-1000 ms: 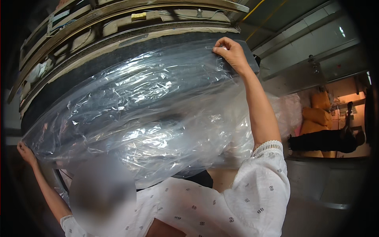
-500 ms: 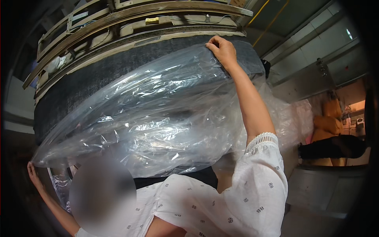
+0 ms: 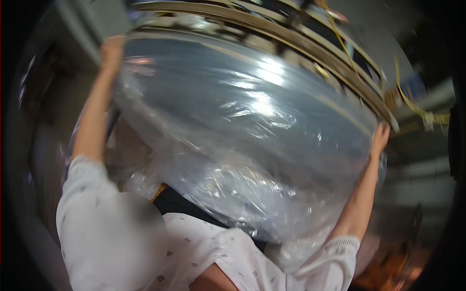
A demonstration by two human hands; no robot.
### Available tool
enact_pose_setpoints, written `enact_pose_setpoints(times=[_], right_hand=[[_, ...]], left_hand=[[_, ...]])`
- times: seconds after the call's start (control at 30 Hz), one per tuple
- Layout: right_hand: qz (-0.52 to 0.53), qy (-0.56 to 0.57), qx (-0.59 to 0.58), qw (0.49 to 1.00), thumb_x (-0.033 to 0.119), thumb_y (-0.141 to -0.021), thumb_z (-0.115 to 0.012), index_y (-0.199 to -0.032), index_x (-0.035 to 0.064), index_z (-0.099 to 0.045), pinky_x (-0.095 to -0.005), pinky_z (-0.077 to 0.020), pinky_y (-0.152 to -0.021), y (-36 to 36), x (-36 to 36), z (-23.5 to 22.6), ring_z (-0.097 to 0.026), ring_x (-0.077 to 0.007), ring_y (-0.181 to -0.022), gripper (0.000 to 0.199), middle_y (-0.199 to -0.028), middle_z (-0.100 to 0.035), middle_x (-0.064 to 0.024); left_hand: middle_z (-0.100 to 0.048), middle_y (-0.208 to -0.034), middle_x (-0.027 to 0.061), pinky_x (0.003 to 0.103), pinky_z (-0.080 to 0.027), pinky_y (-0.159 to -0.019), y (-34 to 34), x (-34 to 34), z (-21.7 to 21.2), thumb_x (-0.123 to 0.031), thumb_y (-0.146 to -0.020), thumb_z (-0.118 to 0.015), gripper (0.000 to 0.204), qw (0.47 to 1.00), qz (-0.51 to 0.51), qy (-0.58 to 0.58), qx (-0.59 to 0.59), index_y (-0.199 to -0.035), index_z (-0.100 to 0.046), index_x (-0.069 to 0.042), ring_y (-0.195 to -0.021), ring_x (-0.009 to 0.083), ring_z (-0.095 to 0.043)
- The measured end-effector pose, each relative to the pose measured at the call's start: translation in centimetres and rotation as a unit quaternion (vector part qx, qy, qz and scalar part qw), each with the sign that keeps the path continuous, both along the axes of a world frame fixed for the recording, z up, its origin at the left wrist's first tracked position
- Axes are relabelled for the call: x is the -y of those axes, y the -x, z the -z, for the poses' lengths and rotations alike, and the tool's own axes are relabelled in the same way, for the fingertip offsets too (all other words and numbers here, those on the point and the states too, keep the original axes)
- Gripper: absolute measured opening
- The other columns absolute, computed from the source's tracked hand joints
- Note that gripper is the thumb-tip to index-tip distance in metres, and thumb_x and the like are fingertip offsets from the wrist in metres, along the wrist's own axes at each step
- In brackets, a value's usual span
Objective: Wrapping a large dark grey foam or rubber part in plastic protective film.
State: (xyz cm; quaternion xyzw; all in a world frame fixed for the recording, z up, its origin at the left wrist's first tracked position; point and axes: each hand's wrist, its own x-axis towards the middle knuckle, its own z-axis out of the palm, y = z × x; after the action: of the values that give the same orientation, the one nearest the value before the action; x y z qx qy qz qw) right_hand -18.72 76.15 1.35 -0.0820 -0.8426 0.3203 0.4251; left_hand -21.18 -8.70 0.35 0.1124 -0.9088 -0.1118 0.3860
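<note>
Overhead, both hands, left hand [image 3: 112, 51], right hand [image 3: 380, 138], fingers gripping clear plastic sheet [image 3: 252, 145] over tyre

White short-sleeved top [image 3: 204, 252] with small dark print, knitted ribbed cuffs [image 3: 342, 242].

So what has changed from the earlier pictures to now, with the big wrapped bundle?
The view has swung and blurred. The co-worker's hand at picture left, earlier low at the bundle's bottom end, is now raised to its top corner. The hand at picture right, earlier on top, now sits lower on the side edge. Unchanged: both hands hold the plastic-wrapped bundle below the rack.
</note>
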Motion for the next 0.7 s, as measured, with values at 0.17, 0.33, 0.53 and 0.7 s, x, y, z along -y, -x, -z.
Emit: enact_pose_setpoints(times=[0.17,0.33,0.53,0.7], right_hand=[[0.011,0.131,0.021,0.991,0.021,-0.087,-0.056,-0.102,-0.0032,-0.055,-0.0268,-0.0417,-0.078,1.3,-2.3,6.4,-0.051,-0.0162,-0.086,0.028,-0.095,-0.057,-0.0081],[0.025,-0.011,0.077,0.997,0.021,-0.085,-0.057,-0.091,-0.0037,-0.059,-0.0288,-0.0421,-0.073,2.4,-1.9,5.7,-0.051,-0.0159,-0.076,0.026,-0.083,-0.059,-0.008],[0.031,-0.015,0.092,0.995,0.023,-0.085,-0.058,-0.091,-0.0036,-0.058,-0.0287,-0.0424,-0.072,3.8,-2.2,5.3,-0.051,-0.0158,-0.075,0.027,-0.083,-0.059,-0.0078],[0.049,-0.01,0.099,0.994,0.027,-0.081,-0.061,-0.087,-0.0041,-0.057,-0.0307,-0.0418,-0.074,4.0,-3.4,5.2,-0.051,-0.0197,-0.077,0.032,-0.083,-0.058,-0.0103]], left_hand=[[-0.064,-0.081,0.0101,0.031,-0.046,-0.07,5.5,-1.7,3.8,-0.025,-0.081,-0.058,0.027,0.946,0.121,-0.284,-0.098,-0.093,-0.062,-0.001,-0.076,0.0179,-0.06],[-0.063,-0.077,0.0076,0.029,-0.045,-0.068,8.8,-1.1,4.3,-0.032,-0.079,-0.059,0.031,0.952,0.101,-0.283,-0.055,-0.09,-0.064,-0.004,-0.073,0.0149,-0.059],[-0.059,-0.069,0.0034,0.029,-0.043,-0.062,11.3,-0.2,5.2,-0.035,-0.075,-0.062,0.032,0.948,0.133,-0.283,-0.053,-0.089,-0.065,-0.006,-0.065,0.0128,-0.055],[-0.057,-0.063,0.0031,0.031,-0.042,-0.059,11.6,-2.1,4.1,-0.035,-0.079,-0.059,0.031,0.964,0.105,-0.237,-0.063,-0.082,-0.064,-0.005,-0.061,0.0138,-0.052]])
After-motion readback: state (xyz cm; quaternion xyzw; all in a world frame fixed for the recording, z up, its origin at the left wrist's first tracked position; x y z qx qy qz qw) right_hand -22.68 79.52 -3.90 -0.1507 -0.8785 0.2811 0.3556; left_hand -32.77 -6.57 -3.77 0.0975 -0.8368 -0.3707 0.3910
